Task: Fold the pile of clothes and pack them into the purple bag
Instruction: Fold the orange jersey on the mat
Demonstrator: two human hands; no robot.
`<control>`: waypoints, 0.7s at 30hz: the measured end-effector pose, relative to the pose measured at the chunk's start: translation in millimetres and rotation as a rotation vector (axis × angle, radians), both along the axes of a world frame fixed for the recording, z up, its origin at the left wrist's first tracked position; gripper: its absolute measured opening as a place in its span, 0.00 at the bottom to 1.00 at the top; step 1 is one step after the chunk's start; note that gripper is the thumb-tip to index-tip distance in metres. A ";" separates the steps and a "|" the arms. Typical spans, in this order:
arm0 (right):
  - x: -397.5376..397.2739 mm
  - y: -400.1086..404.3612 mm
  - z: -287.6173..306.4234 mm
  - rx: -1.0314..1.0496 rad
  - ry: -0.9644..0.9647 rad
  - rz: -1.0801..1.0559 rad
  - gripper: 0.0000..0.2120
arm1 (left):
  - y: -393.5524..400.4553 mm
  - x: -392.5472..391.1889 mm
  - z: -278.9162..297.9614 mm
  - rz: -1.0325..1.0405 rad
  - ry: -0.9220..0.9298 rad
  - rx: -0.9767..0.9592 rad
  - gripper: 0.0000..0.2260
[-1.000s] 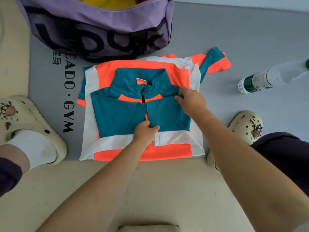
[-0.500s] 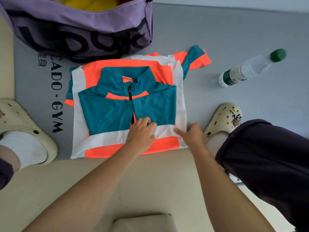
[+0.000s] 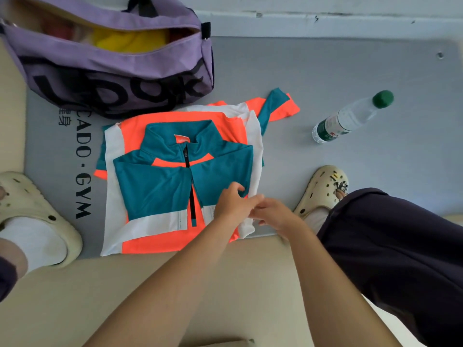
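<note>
Your left hand (image 3: 231, 206) has its fingers (image 3: 238, 187) curled onto the jacket (image 3: 160, 186), pinching fabric at the teal-and-white right edge. Your right hand (image 3: 273, 214) sits touching the left, its fingers bent in toward the same white edge; whether they have cloth or only rest against it cannot be told, as the left hand covers the contact. Both hands work the one near-right corner.

The jacket lies flat on the grey mat (image 3: 350, 171), collar away from you, zip centred, sides already turned in to a rough rectangle. One sleeve (image 3: 278, 106) sticks out past the far-right corner, unfolded. The bag (image 3: 120, 71) stands just beyond the collar, touching or nearly touching the far edge, mouth open, with yellow cloth (image 3: 130, 41) inside. A bottle (image 3: 350, 118) lies on its side on the mat, well right of the jacket. Your clogs (image 3: 323, 189) flank the work, the right one just beside the corner you hold.

Risks, as judged from this position:
- Lifting from one corner alone is likely to drag the layers askew and undo the side folds; the far-left side has nothing pinning it.
- The loose sleeve will trail and bunch if you fold over it untucked.
- The right clog is close enough to catch the hem.
- The bag crowds the collar end, so a fold thrown toward it may land against the bag wall and crumple.
</note>
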State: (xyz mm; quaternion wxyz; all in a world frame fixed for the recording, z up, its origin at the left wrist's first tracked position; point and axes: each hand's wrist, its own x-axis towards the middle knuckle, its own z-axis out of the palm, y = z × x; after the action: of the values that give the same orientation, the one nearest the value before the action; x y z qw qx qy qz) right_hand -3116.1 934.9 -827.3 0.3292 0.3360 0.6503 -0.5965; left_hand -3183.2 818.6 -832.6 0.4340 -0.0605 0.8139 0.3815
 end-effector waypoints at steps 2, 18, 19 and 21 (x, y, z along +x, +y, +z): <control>-5.2 -0.7 -5.4 -0.007 -0.038 0.067 0.11 | -2.0 -5.8 -10.0 0.060 -0.006 -0.003 0.08; -143.2 1.0 -4.5 0.374 0.101 -0.192 0.08 | -48.4 -30.5 -14.5 0.262 -0.181 0.200 0.11; -145.2 -6.2 1.2 0.348 0.123 -0.204 0.07 | -52.2 -32.3 -10.6 0.242 -0.158 0.222 0.11; -150.8 -25.8 11.4 0.317 0.165 -0.209 0.08 | -63.1 -35.3 -3.0 0.206 -0.120 0.261 0.09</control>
State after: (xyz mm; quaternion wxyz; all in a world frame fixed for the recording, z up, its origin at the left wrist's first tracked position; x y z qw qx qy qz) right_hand -3266.9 909.1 -816.0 0.1541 0.3994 0.7223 -0.5432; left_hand -3218.5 755.5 -835.5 0.4446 -0.1092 0.7195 0.5222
